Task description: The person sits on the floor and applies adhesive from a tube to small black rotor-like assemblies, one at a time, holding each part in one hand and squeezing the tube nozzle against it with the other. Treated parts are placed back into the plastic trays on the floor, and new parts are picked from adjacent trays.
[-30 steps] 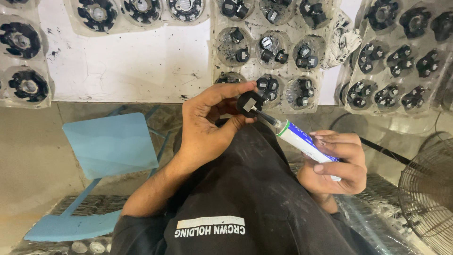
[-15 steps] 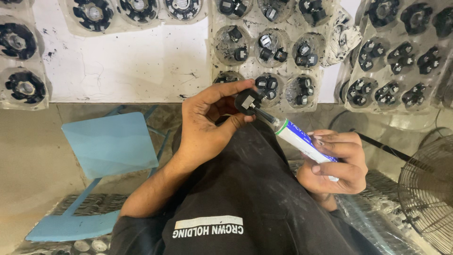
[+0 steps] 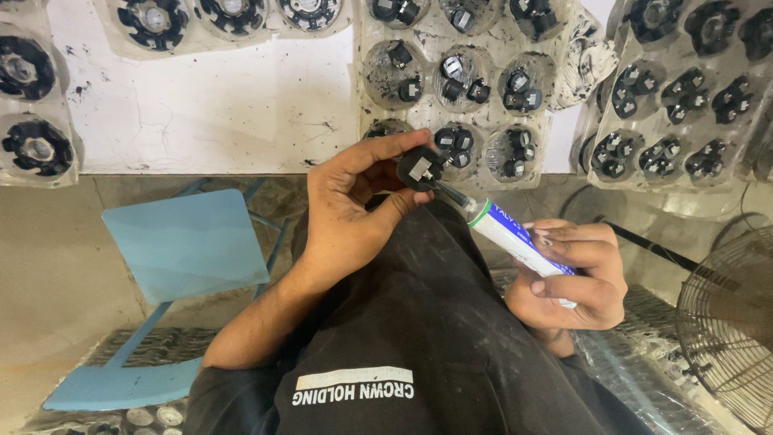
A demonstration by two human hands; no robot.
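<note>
My left hand [image 3: 354, 211] pinches a small black plastic part [image 3: 420, 168] with a pale square face between thumb and fingers, held up over my raised knee in dark trousers [image 3: 419, 322]. My right hand [image 3: 576, 278] grips a white and blue glue tube [image 3: 515, 238]. The tube's thin nozzle tip touches the right side of the black part. Both hands hover in front of clear plastic trays [image 3: 475, 89] filled with similar black parts.
A white board [image 3: 209, 105] lies on the floor with more trays of round black parts [image 3: 36, 113] at left and right [image 3: 684, 97]. A light blue stool [image 3: 173, 266] stands at left. A wire fan guard [image 3: 733, 322] is at lower right.
Both hands stay nearly still; the tube's nozzle remains against the black part, with only a slight shift of the view.
</note>
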